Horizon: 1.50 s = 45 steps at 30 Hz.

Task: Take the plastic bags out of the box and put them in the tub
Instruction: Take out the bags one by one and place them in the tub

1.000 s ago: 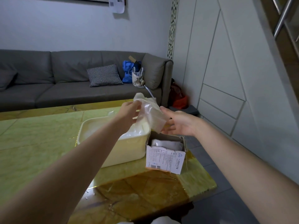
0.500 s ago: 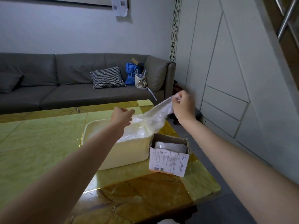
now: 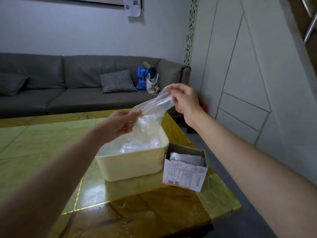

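Head view, the only one supplied. The right hand [image 3: 186, 100] pinches the top edge of a clear plastic bag [image 3: 151, 114], raised above the far right corner of the tub [image 3: 133, 167]. The left hand [image 3: 120, 125] grips the same bag lower down, fingers curled into the film. The bag hangs slack between them, its lower end reaching the crumpled bags [image 3: 137, 146] already in the tub.

Half a second ago the bag was pulled taut at a shallower angle; since then the right hand has lifted and the left has turned in over the tub. I judge this bag is being fed down into the tub, not yet released.

The box [image 3: 186, 169] stands just beside the tub on the table [image 3: 42, 143]. Pale folded material shows inside it, probably further bags, though the view is indistinct. Work remains.
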Tool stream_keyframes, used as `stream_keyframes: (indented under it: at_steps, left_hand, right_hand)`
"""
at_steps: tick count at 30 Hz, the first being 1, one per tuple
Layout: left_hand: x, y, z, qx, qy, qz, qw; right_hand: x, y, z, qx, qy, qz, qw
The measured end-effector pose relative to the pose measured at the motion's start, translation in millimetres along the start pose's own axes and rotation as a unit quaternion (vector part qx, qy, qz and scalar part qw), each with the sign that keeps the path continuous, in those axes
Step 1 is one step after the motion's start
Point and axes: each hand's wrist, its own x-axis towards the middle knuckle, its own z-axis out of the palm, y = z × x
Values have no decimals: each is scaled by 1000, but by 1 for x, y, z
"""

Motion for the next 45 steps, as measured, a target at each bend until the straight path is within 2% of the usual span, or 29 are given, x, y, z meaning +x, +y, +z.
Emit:
stream_keyframes:
  at_steps: [2, 4, 5, 7, 9, 10, 12, 14, 16, 17, 19, 21, 23, 25, 26, 27, 29, 33, 36, 37, 39, 42, 45]
  left_hand:
    - [-1, -1, -23, 8, 75, -3, 997]
    - [3, -7, -45, 108, 156, -24, 982]
    - [8, -11, -56, 195, 197, -40, 960]
    - [15, -19, -73, 384, 277, -58, 879]
    - [16, -21, -75, 499, 307, -34, 810]
    - [17, -21, -70, 533, 282, 4, 798]
    - [21, -23, -55, 576, 144, 62, 802]
    - [27, -30, -41, 598, -32, 18, 801]
    - [35, -39, -34, 622, -133, -75, 768]
    - [39, -41, -34, 629, -152, -110, 755]
    - [44, -46, -34, 623, -171, -152, 748]
    - [50, -50, -34, 616, -185, -165, 748]
    - [52, -52, -34, 626, -189, -162, 739]
    - [56, -57, -34, 644, -189, -161, 724]
    - [56, -59, -34, 655, -190, -158, 714]
    - [58, -61, -36, 669, -190, -158, 701]
    - [59, -65, -37, 680, -199, -169, 686]
    - [62, -69, -47, 671, -190, -183, 693]
    - [60, -66, -58, 641, -117, -197, 733]
    - [58, -61, -59, 646, -82, -181, 737]
    - [53, -49, -56, 659, -23, -123, 742]
    - [42, -25, -31, 622, 28, -21, 783]
    - [34, -9, 9, 588, 48, 80, 803]
  right_hand:
    - [3, 12, 1, 12, 24, 20, 999]
    - [5, 33, 9, -50, 12, 21, 998]
    - [5, 45, 15, -96, -4, 19, 995]
    - [4, 68, 25, -200, -36, 20, 979]
    - [2, 89, 34, -314, -69, 20, 947]
    - [0, 97, 38, -361, -84, 19, 929]
    - [-3, 107, 45, -441, -121, 13, 889]
    - [-4, 107, 50, -519, -158, -4, 840]
    - [-1, 98, 54, -582, -174, -11, 794]
    - [1, 93, 54, -609, -170, -18, 775]
    - [5, 83, 56, -643, -155, -81, 745]
    - [6, 76, 62, -637, -194, -135, 734]
    - [3, 75, 71, -617, -312, -73, 718]
    - [3, 84, 80, -648, -417, 40, 636]
    - [5, 91, 82, -668, -438, 77, 597]
    - [8, 97, 86, -679, -446, 99, 574]
    - [12, 110, 89, -689, -451, 122, 554]
    - [16, 122, 91, -690, -449, 131, 553]
    - [15, 115, 90, -705, -452, 114, 535]
    - [14, 108, 88, -706, -450, 96, 539]
    - [12, 89, 81, -691, -433, 55, 577]
    - [10, 56, 58, -656, -392, 16, 645]
    - [4, 30, 22, -631, -356, 28, 688]
